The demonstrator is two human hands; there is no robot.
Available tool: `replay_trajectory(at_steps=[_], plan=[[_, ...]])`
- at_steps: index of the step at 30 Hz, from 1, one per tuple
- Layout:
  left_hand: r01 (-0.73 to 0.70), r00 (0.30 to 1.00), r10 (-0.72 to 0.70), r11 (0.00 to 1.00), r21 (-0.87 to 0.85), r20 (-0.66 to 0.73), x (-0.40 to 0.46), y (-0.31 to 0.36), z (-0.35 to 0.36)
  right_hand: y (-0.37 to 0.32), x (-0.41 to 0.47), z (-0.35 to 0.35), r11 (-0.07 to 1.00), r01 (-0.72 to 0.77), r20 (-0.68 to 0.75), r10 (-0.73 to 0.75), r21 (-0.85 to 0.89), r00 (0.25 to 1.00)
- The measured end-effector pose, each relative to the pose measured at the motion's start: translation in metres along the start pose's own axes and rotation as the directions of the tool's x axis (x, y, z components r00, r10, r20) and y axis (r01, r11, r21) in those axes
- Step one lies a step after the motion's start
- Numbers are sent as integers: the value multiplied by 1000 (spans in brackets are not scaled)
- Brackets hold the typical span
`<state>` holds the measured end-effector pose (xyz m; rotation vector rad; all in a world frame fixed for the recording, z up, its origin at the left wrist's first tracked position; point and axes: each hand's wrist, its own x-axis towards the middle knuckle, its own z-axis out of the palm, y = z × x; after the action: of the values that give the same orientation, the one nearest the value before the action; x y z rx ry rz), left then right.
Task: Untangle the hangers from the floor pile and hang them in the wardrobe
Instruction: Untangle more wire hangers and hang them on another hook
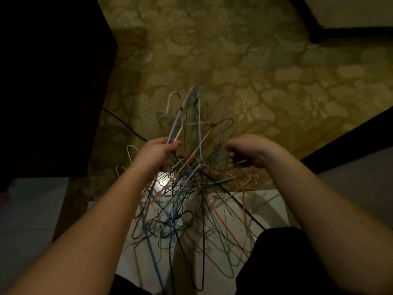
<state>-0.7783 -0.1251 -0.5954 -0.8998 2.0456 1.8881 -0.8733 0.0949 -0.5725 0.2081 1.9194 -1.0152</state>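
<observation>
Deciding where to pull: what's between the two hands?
In the head view, tangled hanger wires span from left hand to right hand; no bare gap.

My left hand (158, 151) is hiding its own fingertips behind the bundle of thin coloured wire hangers (187, 188), so how many wires I'm gripping isn't readable. My right hand (244, 151) is curling its fingers under, and what they're pinching is lost in blur. The tangle is merging into one knot; single hangers can't be separated by eye, and its lower loops are running off the bottom edge. The dark wooden furniture panel (49, 81) on the left is sinking into shadow, with no detail showing. The thin black cable (125, 126) on the patterned carpet is disappearing behind my left wrist. Both my forearms are getting cut off by the frame.
</observation>
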Motion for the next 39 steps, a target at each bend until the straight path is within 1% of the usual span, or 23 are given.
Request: replay_trajectory(at_steps=[2,4,6,7,11,14,16,18,19,20,21,22,23,24,25,26,27,28,30,31,33,36,39], plan=[[4,1000,-2,993,118,-25,0,-5,0,6,10,8,999,-29,13,29,31,1000],[-6,998,16,988,154,-68,1,-7,0,8,17,14,995,-51,17,50,90,999],[-15,993,36,983,186,-110,1,-7,-1,9,22,19,982,-87,59,78,169,995],[-21,991,48,977,213,-123,1,-8,-1,11,25,21,977,-112,77,99,179,992],[-42,990,85,939,340,-111,1,-8,-1,32,44,24,978,-210,95,207,15,974],[-37,993,79,922,386,-93,1,-7,-3,51,51,11,952,-241,-6,244,-186,970],[-23,995,56,929,369,-81,3,-8,-5,63,54,3,896,-289,-30,296,-336,955],[-10,994,51,917,399,-92,6,-10,-9,74,63,-4,871,-313,-72,310,-378,948],[-8,992,60,904,427,-109,7,-11,-10,77,68,-7,889,-309,-101,292,-337,951],[-7,990,70,895,446,-126,7,-11,-12,78,72,-9,926,-283,-132,257,-249,957],[-10,987,79,894,448,-136,6,-11,-14,76,76,-11,965,-235,-150,217,-114,965],[-17,986,88,897,441,-141,5,-9,-15,72,79,-13,984,-167,-155,174,62,972],[-20,984,94,899,437,-148,3,-8,-16,67,79,-14,965,-94,-142,132,243,981],[-24,980,110,893,449,-168,2,-5,-17,62,79,-15,918,-31,-118,85,395,989],[-23,971,135,875,483,-198,0,-2,-19,57,78,-15,869,13,-91,36,494,995],[-21,961,161,854,520,-225,-2,1,-20,53,77,-15,846,30,-64,5,532,998],[-19,957,170,844,536,-234,-4,4,-21,49,75,-13,853,31,-38,-13,520,999],[-22,961,158,860,510,-225,-7,7,-22,46,73,-11,888,23,-12,-20,458,1000],[-17,982,82,935,355,-168,-12,11,-18,45,73,-3,972,38,10,-41,233,999],[-19,989,60,956,292,-135,-15,13,-16,44,73,1,990,60,10,-62,131,998],[-72,992,103,945,318,-80,-20,17,-14,45,76,8,995,93,18,-94,18,995],[-176,981,194,886,429,2,-28,28,-9,42,82,20,987,149,12,-149,-60,989],[-231,971,237,875,426,41,-35,35,-5,33,88,27,970,212,-74,-222,-119,972]])
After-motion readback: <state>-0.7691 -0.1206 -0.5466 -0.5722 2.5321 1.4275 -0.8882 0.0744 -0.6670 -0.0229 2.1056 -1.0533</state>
